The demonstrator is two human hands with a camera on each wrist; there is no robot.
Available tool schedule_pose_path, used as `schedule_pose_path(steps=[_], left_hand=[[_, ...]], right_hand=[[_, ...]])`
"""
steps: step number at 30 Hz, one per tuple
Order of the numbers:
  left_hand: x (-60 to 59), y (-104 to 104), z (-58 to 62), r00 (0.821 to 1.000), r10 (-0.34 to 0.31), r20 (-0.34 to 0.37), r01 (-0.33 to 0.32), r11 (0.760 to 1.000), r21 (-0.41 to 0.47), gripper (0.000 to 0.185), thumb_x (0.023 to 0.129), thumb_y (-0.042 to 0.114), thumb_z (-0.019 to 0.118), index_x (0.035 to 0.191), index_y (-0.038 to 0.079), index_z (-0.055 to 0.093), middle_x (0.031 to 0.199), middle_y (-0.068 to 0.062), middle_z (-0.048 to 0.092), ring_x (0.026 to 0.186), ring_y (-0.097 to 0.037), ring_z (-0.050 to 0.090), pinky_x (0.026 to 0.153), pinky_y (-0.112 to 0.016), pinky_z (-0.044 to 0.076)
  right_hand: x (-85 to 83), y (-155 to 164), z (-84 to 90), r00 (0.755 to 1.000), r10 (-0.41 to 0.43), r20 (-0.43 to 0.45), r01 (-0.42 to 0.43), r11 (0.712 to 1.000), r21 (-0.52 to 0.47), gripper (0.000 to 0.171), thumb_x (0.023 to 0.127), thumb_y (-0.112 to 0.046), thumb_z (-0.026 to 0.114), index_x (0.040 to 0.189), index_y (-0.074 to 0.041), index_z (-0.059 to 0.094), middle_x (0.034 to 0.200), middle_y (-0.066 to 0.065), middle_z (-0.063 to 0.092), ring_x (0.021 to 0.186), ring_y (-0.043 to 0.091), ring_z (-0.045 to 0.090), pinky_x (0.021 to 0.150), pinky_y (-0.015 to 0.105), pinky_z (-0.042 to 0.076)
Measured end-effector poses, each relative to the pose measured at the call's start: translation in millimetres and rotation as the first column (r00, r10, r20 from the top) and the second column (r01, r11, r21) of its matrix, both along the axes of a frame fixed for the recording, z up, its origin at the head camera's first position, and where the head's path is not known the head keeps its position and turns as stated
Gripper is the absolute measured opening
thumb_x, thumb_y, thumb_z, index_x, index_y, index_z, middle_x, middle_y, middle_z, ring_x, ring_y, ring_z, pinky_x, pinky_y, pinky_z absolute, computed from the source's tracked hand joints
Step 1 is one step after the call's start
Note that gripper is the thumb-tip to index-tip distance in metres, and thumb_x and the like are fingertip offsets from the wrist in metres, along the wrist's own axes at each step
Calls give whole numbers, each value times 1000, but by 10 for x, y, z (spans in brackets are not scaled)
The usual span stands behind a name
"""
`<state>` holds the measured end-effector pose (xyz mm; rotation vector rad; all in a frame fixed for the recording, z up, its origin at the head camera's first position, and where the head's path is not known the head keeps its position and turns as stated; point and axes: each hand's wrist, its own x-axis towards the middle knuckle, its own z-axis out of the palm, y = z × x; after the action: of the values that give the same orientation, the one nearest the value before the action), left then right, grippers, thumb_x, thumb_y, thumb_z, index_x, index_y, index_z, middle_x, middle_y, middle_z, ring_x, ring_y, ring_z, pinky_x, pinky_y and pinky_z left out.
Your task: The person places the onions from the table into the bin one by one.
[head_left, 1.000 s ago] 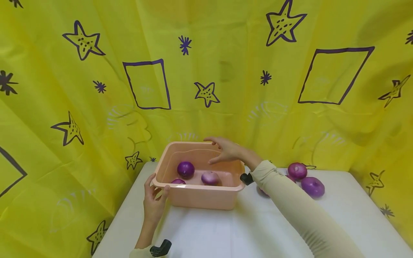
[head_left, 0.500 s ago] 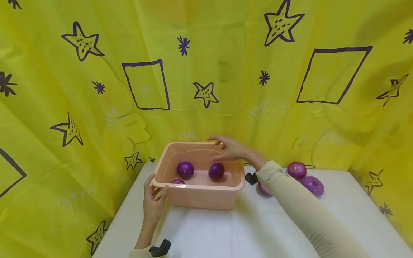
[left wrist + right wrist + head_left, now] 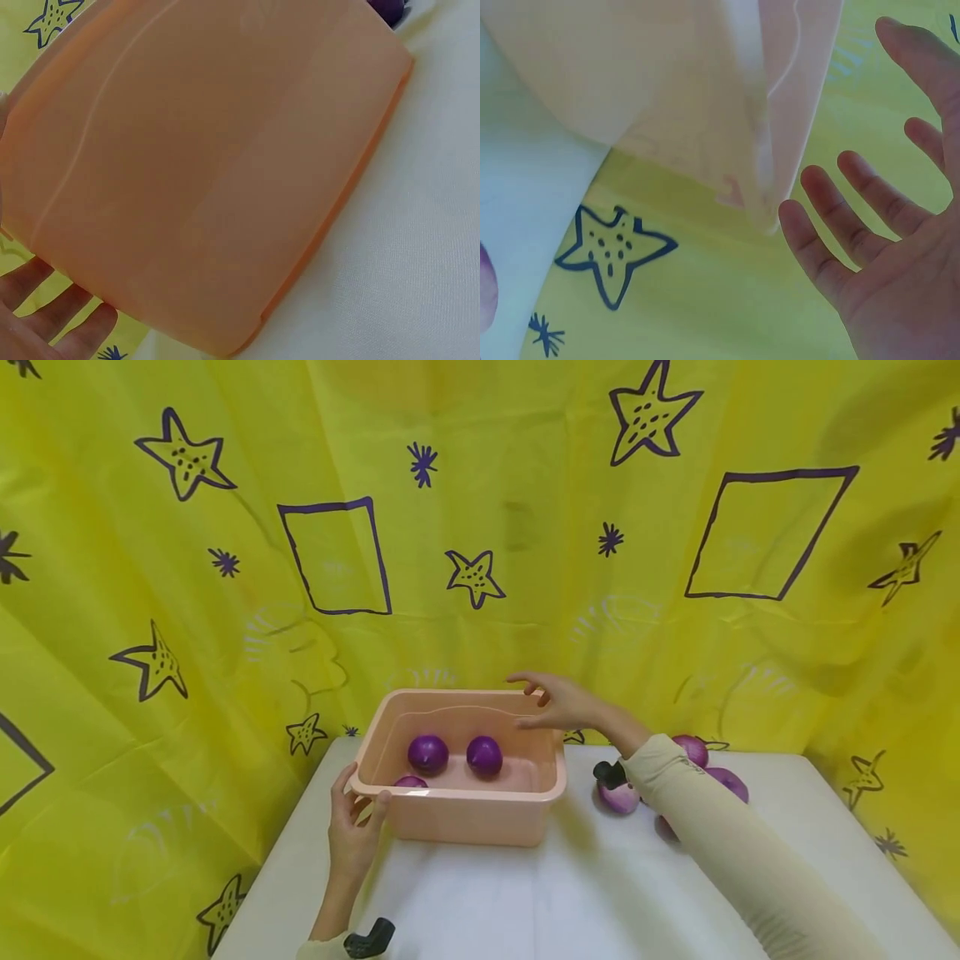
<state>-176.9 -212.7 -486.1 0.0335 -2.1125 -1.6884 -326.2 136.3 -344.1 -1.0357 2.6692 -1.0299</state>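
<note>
A peach plastic basin (image 3: 468,820) stands on the white table, its near wall filling much of the left wrist view. My left hand (image 3: 354,839) holds its near left corner, thumb at the front and fingers around the side. Inside lie three red onions: one to the left (image 3: 427,754), one near the middle (image 3: 484,756), and one partly hidden behind the front rim (image 3: 411,782). Over the basin's far right corner is my right hand (image 3: 566,703), fingers spread and holding nothing. The right wrist view shows its bare palm (image 3: 907,300) beside the basin's rim.
Right of the basin, several more red onions lie on the table, including a paler one (image 3: 619,798) and one at the back (image 3: 693,748); the right sleeve (image 3: 735,843) partly covers this group. A yellow patterned curtain (image 3: 525,635) hangs close behind the table.
The right hand has drawn back to the right, away from the middle of the basin. The onion beneath it has rolled, turning its pale side away and ending further left. The left hand stays put.
</note>
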Motion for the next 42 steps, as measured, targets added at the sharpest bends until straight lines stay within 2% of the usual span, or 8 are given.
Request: schedule_pose_path(steps=[8,13,18,20,28,33,39,42], left_hand=[[-1,-2,-33,1000,-3,-8,3,1000,18,72,100,15,67,160,25,29,156,-20,43,131,-43,54,86,-15,53],[-13,3,-59,1000,3,-11,-3,1000,10,72,100,15,67,160,25,29,156,-18,44,130,-42,55,88,-19,54],[-3,7,-61,1000,6,-7,-5,1000,9,72,100,16,67,160,26,28,157,-18,43,131,-42,54,90,-21,53],[0,9,-55,1000,2,-9,-2,1000,7,72,100,17,67,160,25,28,157,-18,43,131,-42,54,90,-21,53],[-15,13,-53,1000,1,-21,-1,1000,9,71,101,15,67,160,25,28,158,-17,42,131,-42,54,89,-18,53],[-33,11,-64,1000,10,-7,-10,1000,-2,71,101,18,67,160,26,28,158,-17,42,131,-41,54,91,-22,54],[-40,-3,-63,1000,2,-15,-2,1000,0,71,101,17,66,160,27,28,159,-18,41,131,-42,54,89,-18,53],[-36,-7,-53,1000,-5,-31,5,1000,2,72,101,15,66,161,26,28,159,-18,41,131,-42,54,87,-14,51]], right_hand=[[17,220,-31,1000,-19,-6,19,1000,4,75,88,-22,83,152,-9,45,134,30,57,111,49,63,86,50,59],[57,421,-111,997,-22,-78,20,1000,-23,73,87,-19,84,149,-4,48,137,27,57,113,47,61,87,50,59],[133,702,-232,990,-69,-123,66,997,-35,72,85,-20,85,147,-4,50,138,24,57,110,42,62,88,53,58],[171,821,-282,987,-102,-121,100,995,-27,73,85,-21,86,147,-6,51,136,25,58,105,40,64,86,53,59],[358,1207,-458,980,-194,-48,194,981,-4,74,88,-30,83,150,-11,47,139,26,54,109,44,62,85,56,58],[484,1441,-575,972,-223,-76,224,975,-2,74,87,-30,84,149,-11,47,138,24,56,108,40,63,84,52,58],[681,1767,-711,955,-282,-88,283,959,5,72,88,-28,83,148,-8,48,136,26,58,112,46,60,90,68,52],[738,1959,-814,940,-328,-90,330,944,3,71,88,-27,83,147,-4,49,136,27,57,112,48,60,88,61,56]])
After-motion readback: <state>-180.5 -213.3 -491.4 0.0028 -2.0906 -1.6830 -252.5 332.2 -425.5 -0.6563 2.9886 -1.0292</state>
